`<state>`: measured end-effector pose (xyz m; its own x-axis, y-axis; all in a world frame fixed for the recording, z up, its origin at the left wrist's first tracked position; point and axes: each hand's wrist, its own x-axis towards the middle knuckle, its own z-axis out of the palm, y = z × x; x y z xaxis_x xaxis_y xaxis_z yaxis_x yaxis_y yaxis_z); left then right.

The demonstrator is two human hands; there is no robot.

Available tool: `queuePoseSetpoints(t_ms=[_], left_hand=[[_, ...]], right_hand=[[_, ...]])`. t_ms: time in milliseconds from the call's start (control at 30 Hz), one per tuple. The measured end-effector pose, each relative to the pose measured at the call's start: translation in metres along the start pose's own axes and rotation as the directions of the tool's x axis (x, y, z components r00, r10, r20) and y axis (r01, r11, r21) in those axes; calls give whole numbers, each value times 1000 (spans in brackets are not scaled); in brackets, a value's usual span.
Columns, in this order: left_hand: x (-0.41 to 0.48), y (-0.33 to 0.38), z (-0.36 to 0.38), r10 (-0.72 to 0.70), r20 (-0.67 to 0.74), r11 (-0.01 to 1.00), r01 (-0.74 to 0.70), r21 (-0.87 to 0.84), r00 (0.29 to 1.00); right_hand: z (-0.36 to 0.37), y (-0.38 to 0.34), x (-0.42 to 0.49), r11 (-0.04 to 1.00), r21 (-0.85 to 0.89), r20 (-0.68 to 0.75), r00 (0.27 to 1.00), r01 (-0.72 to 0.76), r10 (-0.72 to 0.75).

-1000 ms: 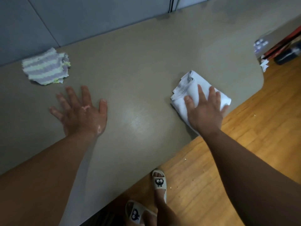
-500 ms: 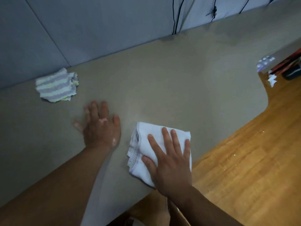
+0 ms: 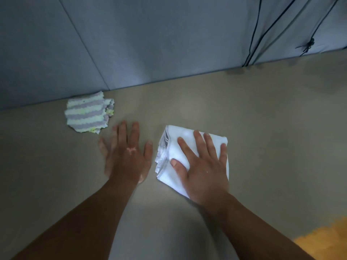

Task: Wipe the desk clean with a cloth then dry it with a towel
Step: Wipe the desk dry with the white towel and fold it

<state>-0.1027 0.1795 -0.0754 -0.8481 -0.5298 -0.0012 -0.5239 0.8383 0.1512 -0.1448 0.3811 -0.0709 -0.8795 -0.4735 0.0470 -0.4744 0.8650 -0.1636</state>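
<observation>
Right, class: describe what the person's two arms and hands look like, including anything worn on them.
Both forearms are bare, with no sleeves, gloves, watch or rings visible. The left hand has a small pale mark on its back and another near the wrist. The right hand shows no markings.

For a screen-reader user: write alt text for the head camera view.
A person's right hand presses flat on a folded white towel on a grey desk, while the left hand rests open on the desk beside it. A crumpled striped cloth lies apart, near the blue back panel, where black cables hang.
</observation>
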Motion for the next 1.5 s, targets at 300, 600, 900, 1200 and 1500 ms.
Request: queuePoseSetpoints(t_ms=[300, 600, 900, 1200, 1500], left_hand=[[2, 1, -2, -95, -10, 995, 95, 9, 995], [3, 4, -1, -164, -53, 986, 164, -8, 985], [4, 3, -1, -154, -118, 988, 152, -32, 981], [5, 2, 0, -145, -124, 989, 147, 6, 982], [6, 3, -2, -159, -50, 987, 161, 28, 986]], right_hand=[[-5, 21, 142, 998, 37, 85, 994, 59, -62], [-5, -28, 134, 992, 49, 85, 989, 114, -117], [4, -64, 193, 952, 106, 167, 938, 288, -302], [-6, 48, 215, 990, 35, 23, 990, 135, -136], [-18, 105, 225, 992, -5, 74, 989, -128, 128]])
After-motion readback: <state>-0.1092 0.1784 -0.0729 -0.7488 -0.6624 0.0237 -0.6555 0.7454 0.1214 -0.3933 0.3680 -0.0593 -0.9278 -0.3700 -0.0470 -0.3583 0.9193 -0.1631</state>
